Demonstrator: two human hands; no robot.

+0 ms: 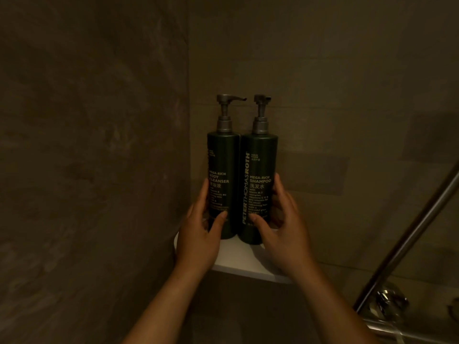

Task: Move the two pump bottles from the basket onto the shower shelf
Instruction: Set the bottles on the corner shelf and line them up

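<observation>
Two dark green pump bottles with grey pumps stand upright and touching on a white corner shelf. The body cleanser bottle is on the left, the shampoo bottle on the right. My left hand wraps the lower part of the body cleanser bottle, thumb across its front. My right hand grips the lower part of the shampoo bottle from the right side. The basket is out of view.
Dark stone-tiled walls meet in the corner behind the shelf. A slanted metal rail runs up the right side, with chrome shower fittings below it at the lower right.
</observation>
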